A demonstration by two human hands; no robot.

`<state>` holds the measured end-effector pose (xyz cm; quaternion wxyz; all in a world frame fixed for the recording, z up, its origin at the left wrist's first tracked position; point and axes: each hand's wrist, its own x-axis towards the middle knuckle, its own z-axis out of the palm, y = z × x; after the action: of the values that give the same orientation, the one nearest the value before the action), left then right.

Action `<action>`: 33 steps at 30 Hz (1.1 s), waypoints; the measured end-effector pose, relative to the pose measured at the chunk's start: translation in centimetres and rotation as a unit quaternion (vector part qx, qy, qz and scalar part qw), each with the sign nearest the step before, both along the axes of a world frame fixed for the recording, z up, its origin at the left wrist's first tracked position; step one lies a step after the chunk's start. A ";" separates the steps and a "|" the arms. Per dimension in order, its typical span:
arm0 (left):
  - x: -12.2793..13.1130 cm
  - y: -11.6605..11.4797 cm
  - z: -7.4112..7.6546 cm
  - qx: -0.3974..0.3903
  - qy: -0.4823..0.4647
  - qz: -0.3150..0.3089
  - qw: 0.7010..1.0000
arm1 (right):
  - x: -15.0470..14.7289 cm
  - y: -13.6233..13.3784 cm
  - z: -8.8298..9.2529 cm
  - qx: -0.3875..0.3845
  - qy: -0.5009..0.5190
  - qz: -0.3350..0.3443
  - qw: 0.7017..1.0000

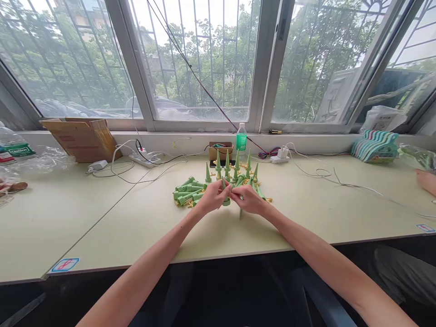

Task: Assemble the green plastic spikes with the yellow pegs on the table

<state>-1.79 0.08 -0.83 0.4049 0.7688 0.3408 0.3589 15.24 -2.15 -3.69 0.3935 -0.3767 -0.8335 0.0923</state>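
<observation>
My left hand [213,196] and my right hand [248,199] meet at the middle of the pale table [143,227], fingers pinched together on one green cone-shaped plastic spike [225,196]. To the left of my hands lies a heap of the same green spikes [186,192] on their sides, with small yellow parts among them. Just behind my hands several green spikes [227,166] stand upright, points up.
A green-labelled bottle [241,136] and a small cardboard box [220,150] stand behind the spikes. A power strip [146,158], chargers and loose cables cross the back of the table. An open carton [83,137] lies at left. Another person's hand [426,180] shows at the right edge.
</observation>
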 end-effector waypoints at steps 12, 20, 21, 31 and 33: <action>0.0 0.2 -0.2 0.005 0.002 -0.002 1.000 | 0.0 -0.2 0.1 0.004 0.001 -0.008 1.000; 0.1 0.3 -0.3 0.024 0.016 0.004 1.000 | -0.1 -0.2 -0.1 -0.006 0.003 -0.003 1.000; 0.1 0.3 -0.4 0.031 0.021 0.006 0.999 | -0.1 -0.2 -0.1 -0.009 0.003 -0.002 1.000; 0.0 0.8 -0.9 0.072 0.045 0.011 0.996 | -0.2 -0.1 -0.1 -0.022 0.012 -0.005 1.000; 0.0 0.9 -1.0 0.076 0.045 0.008 0.996 | -0.2 -0.1 -0.1 -0.021 0.011 -0.005 1.000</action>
<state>-1.81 1.00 -1.85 0.3268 0.8098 0.3368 0.3520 15.05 -2.26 -3.81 0.3952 -0.3878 -0.8251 0.1122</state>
